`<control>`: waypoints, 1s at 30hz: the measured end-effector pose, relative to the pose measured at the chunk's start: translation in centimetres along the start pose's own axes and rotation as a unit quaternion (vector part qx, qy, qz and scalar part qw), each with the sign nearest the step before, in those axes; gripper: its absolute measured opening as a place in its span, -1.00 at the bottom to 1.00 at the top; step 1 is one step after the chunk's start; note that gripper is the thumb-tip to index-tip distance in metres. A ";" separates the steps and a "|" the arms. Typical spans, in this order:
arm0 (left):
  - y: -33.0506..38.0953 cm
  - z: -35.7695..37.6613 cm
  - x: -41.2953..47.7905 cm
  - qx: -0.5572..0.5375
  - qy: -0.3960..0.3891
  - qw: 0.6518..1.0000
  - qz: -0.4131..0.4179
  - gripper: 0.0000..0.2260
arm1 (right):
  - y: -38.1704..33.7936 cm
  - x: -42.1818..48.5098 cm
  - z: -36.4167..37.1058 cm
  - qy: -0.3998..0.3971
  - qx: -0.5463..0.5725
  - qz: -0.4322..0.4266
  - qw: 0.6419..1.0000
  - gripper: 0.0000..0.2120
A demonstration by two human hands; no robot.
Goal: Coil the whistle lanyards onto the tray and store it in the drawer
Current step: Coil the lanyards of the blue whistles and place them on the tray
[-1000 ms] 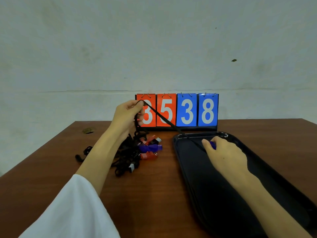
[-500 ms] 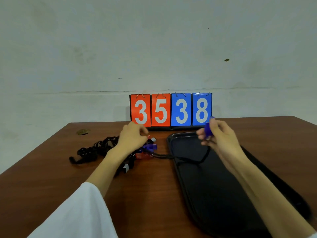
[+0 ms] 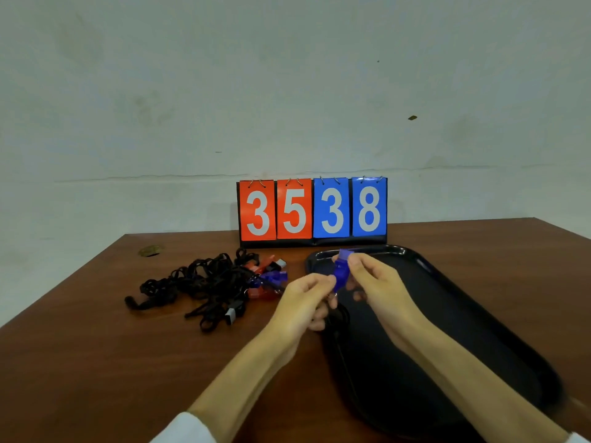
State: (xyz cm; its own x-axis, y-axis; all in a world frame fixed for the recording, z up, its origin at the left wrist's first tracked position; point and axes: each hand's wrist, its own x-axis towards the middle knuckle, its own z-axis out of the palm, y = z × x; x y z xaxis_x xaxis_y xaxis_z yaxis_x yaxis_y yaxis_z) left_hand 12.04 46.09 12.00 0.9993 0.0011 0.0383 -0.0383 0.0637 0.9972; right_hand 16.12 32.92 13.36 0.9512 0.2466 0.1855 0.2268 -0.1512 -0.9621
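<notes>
A blue whistle [image 3: 341,271] is held upright over the near left corner of the black tray [image 3: 473,314]. My right hand [image 3: 375,284] pinches its upper part. My left hand [image 3: 303,302] pinches its lower end, where a small ring shows, and the black lanyard [image 3: 335,318] hangs looped below my fingers over the tray's left rim. On the table to the left lies a tangled pile of black lanyards [image 3: 198,282] with red and blue whistles [image 3: 267,278] at its right side.
A flip scoreboard [image 3: 311,209] reading 3538 stands behind the tray against the wall. The brown wooden table [image 3: 96,362] reaches the wall at the back. A small dark mark [image 3: 150,251] sits at the table's far left.
My left hand left the pile and came right to the whistle's lower end. My right hand lowered slightly with the whistle. The lanyard, stretched across before, now hangs gathered under my left hand.
</notes>
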 end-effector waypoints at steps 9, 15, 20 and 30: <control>0.3 0.7 -0.6 -0.001 0.051 0.996 0.068 -0.83 | 0.3 -1.4 1.4 0.005 0.106 -0.003 0.994 -0.82; 1.0 -0.4 -0.6 0.067 -0.069 0.995 -0.034 -0.81 | -0.4 -0.5 -0.4 0.073 0.213 0.027 0.974 -0.84; 2.4 -2.4 -0.5 0.224 -0.033 0.974 -0.024 -0.84 | 0.4 0.5 -1.9 0.067 -0.203 -0.079 0.974 -0.74; 2.6 -3.7 -0.2 0.326 0.015 0.936 0.130 -0.90 | 0.0 0.1 -2.2 -0.096 -0.426 -0.178 0.882 -0.69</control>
State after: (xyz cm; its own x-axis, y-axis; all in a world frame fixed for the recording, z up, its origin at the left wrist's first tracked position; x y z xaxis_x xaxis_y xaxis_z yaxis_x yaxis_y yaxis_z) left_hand 11.69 49.92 14.39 0.9551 -0.0392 0.2938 -0.2636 -0.5656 0.7814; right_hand 16.70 30.89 13.81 0.7529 0.5698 0.3293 0.6574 -0.6754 -0.3342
